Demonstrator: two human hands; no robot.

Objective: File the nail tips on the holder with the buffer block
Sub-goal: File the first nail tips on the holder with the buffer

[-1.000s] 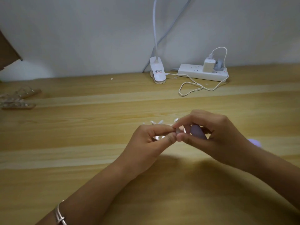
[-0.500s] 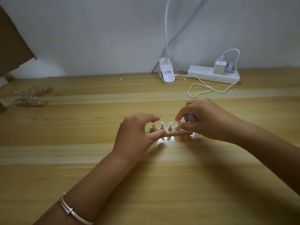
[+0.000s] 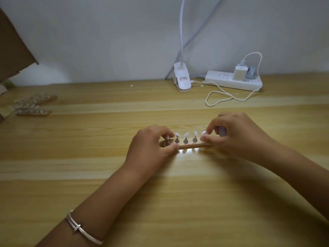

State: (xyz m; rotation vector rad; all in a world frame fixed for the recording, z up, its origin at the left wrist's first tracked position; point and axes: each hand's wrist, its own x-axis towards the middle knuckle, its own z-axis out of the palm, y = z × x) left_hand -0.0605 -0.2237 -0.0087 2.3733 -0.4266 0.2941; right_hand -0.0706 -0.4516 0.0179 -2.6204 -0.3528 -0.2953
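The right hand [image 3: 238, 138] is curling its grip round a pale lilac buffer block [image 3: 222, 131], with thumb and forefinger pinching at the rightmost of the clear plastic nail tips [image 3: 186, 134]. The left hand [image 3: 151, 147] is pinching the left end of the narrow wooden holder strip [image 3: 194, 145]. The strip is lying left to right on the pale wooden bench [image 3: 160, 202], and the block is sitting just past its right end.

Person on record by two bare hands and forearms only. Left hand [image 3: 151, 147] and right hand [image 3: 238, 138] are uncovered. The left forearm [image 3: 106, 198] carries one worn item at the wrist: a silver-toned metal bracelet [image 3: 78, 228], two thin bands lying side by side, joined by a small crossbar, with a short ribbed section further round. The right forearm [image 3: 293, 168] is uncovered as far as the frame edge. Fingernail detail is too small to judge.
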